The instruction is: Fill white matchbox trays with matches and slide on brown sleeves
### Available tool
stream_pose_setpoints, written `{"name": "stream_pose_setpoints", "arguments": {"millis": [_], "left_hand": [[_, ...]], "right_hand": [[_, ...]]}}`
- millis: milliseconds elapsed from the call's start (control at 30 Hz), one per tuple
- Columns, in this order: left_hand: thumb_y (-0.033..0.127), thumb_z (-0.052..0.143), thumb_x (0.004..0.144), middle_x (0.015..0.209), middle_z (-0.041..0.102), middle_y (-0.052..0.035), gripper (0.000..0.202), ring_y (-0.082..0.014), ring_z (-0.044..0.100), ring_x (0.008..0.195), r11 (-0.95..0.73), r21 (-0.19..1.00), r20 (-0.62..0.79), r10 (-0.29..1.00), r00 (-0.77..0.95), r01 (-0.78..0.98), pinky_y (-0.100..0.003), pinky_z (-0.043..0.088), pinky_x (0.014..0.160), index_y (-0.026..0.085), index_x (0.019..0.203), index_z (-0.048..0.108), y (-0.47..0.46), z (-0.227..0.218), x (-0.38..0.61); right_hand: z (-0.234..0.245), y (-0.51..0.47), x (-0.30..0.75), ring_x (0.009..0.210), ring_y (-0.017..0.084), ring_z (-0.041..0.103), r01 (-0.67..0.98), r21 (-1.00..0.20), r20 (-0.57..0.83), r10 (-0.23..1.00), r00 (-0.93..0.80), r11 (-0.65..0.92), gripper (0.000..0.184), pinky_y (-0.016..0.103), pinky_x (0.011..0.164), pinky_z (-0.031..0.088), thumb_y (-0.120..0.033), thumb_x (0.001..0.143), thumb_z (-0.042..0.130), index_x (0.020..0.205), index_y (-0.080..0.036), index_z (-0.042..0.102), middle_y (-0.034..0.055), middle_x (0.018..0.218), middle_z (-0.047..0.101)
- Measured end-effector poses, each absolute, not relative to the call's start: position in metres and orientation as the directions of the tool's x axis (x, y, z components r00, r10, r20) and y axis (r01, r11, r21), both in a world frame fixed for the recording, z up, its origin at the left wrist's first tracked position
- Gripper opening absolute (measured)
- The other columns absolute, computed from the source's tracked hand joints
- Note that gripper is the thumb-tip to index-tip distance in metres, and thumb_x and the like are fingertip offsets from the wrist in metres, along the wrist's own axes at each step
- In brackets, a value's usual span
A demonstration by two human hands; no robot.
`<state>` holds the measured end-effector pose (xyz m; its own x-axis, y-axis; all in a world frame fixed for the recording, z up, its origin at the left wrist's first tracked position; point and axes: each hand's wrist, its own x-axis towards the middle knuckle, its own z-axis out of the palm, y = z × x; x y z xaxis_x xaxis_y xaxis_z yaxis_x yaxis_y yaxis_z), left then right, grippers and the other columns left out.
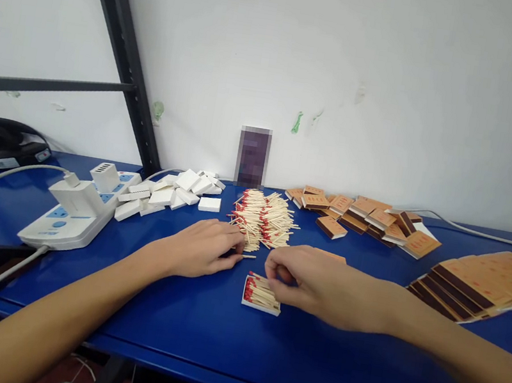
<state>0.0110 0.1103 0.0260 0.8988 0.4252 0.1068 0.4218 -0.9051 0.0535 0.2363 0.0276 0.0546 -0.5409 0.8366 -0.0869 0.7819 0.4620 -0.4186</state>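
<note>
My right hand point(307, 284) is closed in a pinch over a small white matchbox tray point(260, 309). Red-headed matches point(260, 292) fill that tray, and one match point(259, 276) above them runs into the right fingertips. Across from it, my left hand point(208, 249) rests on the table with curled fingers, in front of the match pile. A pale matchstick point(249, 256) pokes out from between its thumb and fingertips; its other end is hidden. Just behind both hands lies a large heap of loose matches point(264, 219), red heads mostly toward the left.
White inner trays point(183, 190) are heaped at back left, near a power strip point(72, 214) with cables. Orange matchbox sleeves point(369, 216) lie scattered at back right. More orange sleeves point(489, 280) stand in overlapping rows at far right. A pixelated dark panel point(252, 155) leans against the wall.
</note>
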Motion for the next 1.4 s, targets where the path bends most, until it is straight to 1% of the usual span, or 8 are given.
{"name": "stream_pose_setpoints", "arguments": {"millis": [400,567,667,833,967,1100,1233,1400], "left_hand": [[0.024,0.037,0.097,0.088,0.059,-0.0039,0.015,-0.0166,0.052,0.073,-0.908,0.063,0.088,0.419,0.904,0.415,-0.031,0.041,0.070,0.018,0.090,0.049,0.107,0.029,0.011],[0.024,0.037,0.097,0.085,0.055,-0.0025,0.013,-0.0148,0.047,0.071,-0.899,0.176,0.144,0.427,0.893,0.401,-0.029,0.037,0.065,0.019,0.088,0.045,0.103,0.038,0.010],[0.024,0.038,0.097,0.080,0.054,-0.0002,0.014,-0.0131,0.045,0.068,-0.897,0.283,0.150,0.392,0.908,0.340,-0.027,0.036,0.064,0.019,0.086,0.045,0.093,0.042,0.013],[0.020,0.048,0.092,0.081,0.056,0.0019,0.005,-0.0118,0.048,0.069,-0.892,0.358,0.107,0.331,0.937,0.274,-0.025,0.038,0.066,0.019,0.087,0.050,0.078,0.038,0.023],[0.017,0.051,0.089,0.081,0.059,0.0016,0.005,-0.0125,0.053,0.071,-0.888,0.378,0.089,0.317,0.944,0.263,-0.026,0.039,0.068,0.019,0.085,0.053,0.078,0.032,0.028],[0.022,0.051,0.092,0.081,0.059,0.0014,0.008,-0.0124,0.053,0.071,-0.895,0.364,0.112,0.318,0.942,0.258,-0.026,0.038,0.067,0.019,0.085,0.055,0.080,0.031,0.028],[0.030,0.042,0.098,0.077,0.056,0.0019,0.016,-0.0125,0.051,0.067,-0.895,0.338,0.143,0.353,0.925,0.290,-0.026,0.036,0.062,0.019,0.091,0.052,0.083,0.033,0.026],[0.029,0.038,0.097,0.078,0.056,-0.0010,0.020,-0.0151,0.050,0.069,-0.918,0.103,0.191,0.397,0.898,0.384,-0.029,0.037,0.065,0.018,0.086,0.051,0.101,0.035,0.016]], "right_hand": [[0.050,0.025,0.234,0.063,0.014,0.050,0.794,-0.406,-0.039,0.860,-0.509,0.452,0.020,0.027,0.056,0.035,-0.028,0.091,0.049,0.075,-0.022,0.058,0.0005,0.073,0.061],[0.051,0.026,0.237,0.066,0.015,0.052,0.821,-0.370,-0.054,0.873,-0.485,0.434,0.015,0.026,0.056,0.034,-0.028,0.086,0.055,0.073,-0.022,0.059,0.0003,0.071,0.060],[0.052,0.029,0.243,0.063,0.014,0.050,0.812,-0.410,-0.051,0.878,-0.476,0.416,0.014,0.025,0.053,0.034,-0.028,0.086,0.055,0.074,-0.022,0.059,-0.0010,0.070,0.060],[0.050,0.031,0.256,0.053,0.010,0.042,0.758,-0.498,0.070,0.891,-0.449,0.421,0.021,0.024,0.050,0.032,-0.028,0.091,0.048,0.073,-0.020,0.054,-0.0045,0.060,0.050],[0.037,0.028,0.255,0.059,0.011,0.045,0.654,-0.564,0.225,0.856,-0.464,0.503,0.017,0.024,0.054,0.036,-0.029,0.093,0.047,0.081,-0.019,0.056,-0.0018,0.069,0.053],[0.021,0.025,0.252,0.065,0.012,0.048,0.613,-0.509,0.299,0.792,-0.533,0.604,0.013,0.025,0.061,0.038,-0.026,0.094,0.048,0.087,-0.019,0.057,-0.0002,0.075,0.055],[0.014,0.024,0.250,0.066,0.013,0.049,0.590,-0.529,0.301,0.785,-0.542,0.610,0.017,0.026,0.062,0.039,-0.029,0.097,0.044,0.089,-0.020,0.056,0.0003,0.077,0.055],[0.014,0.025,0.253,0.072,0.014,0.051,0.614,-0.463,0.274,0.762,-0.587,0.639,0.016,0.027,0.067,0.040,-0.023,0.097,0.041,0.090,-0.019,0.055,0.0022,0.082,0.057]]}}
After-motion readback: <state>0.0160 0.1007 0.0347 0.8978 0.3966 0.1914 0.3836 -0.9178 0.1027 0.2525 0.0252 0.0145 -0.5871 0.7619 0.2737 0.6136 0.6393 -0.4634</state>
